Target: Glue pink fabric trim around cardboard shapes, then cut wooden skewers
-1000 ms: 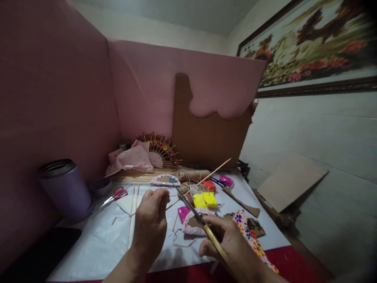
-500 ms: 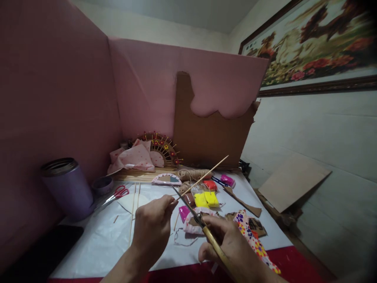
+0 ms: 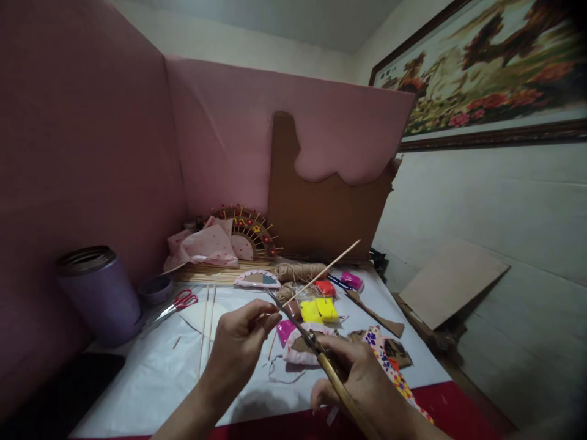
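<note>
A thin wooden skewer [image 3: 328,267] slants up and to the right over the table, its lower end at the fingertips of my left hand [image 3: 236,345], which is closed in a pinch on it. Metal shears with yellowish handles [image 3: 334,376] are in my right hand [image 3: 362,373], its fingers around the handles. The blades point up and left and meet the skewer near its lower end, just beside my left fingertips. Below the blades lies a half-round cardboard piece edged with pink fabric [image 3: 293,348], partly covered by my right hand.
Yellow clay packets [image 3: 318,310], twine [image 3: 300,271] and a decorated cardboard fan [image 3: 259,229] lie further back. Red-handled scissors [image 3: 184,299], two sticks [image 3: 206,330] and a purple tumbler [image 3: 101,296] are at left. Flower-print fabric [image 3: 389,366] lies at right. Pink panels [image 3: 220,134] stand behind.
My left hand has moved slightly to the right, with the skewer shifting a little the same way. The shears stay at the skewer's lower end. The view has shifted slightly.
</note>
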`<control>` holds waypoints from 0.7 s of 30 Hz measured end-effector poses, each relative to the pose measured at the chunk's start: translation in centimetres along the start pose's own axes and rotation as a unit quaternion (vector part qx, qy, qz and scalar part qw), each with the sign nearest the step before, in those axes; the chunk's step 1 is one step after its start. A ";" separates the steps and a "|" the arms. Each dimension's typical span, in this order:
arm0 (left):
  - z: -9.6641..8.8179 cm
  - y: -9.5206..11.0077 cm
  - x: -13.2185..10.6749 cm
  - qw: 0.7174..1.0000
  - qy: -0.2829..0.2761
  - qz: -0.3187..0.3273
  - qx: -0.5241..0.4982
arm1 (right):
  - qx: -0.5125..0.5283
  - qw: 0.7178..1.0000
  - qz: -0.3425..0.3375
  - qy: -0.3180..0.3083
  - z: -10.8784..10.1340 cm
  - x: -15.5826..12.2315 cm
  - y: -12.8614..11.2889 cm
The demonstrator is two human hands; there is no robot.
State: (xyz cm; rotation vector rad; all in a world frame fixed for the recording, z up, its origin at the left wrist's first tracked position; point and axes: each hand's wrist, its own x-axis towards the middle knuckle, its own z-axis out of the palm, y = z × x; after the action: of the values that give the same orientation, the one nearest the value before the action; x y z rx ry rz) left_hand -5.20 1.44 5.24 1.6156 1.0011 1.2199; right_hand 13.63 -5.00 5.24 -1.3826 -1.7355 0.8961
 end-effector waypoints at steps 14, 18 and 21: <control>-0.8 0.4 0.3 0.922 -0.126 -0.240 -0.278 | -0.047 0.998 -0.046 -0.013 -0.1 0.0 -0.8; -1.0 0.3 0.4 0.882 -0.188 -0.296 -0.316 | -0.044 0.996 -0.072 -0.016 -0.4 -0.1 -0.4; -1.0 0.5 0.3 0.865 -0.208 -0.310 -0.336 | -0.039 0.996 -0.071 -0.020 -0.6 -0.3 -0.1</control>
State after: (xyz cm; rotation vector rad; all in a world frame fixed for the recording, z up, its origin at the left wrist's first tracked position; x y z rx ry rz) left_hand -6.09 1.68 5.97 0.8374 0.6257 0.6171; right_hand 14.10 -5.28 5.60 -1.2802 -1.8921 0.7905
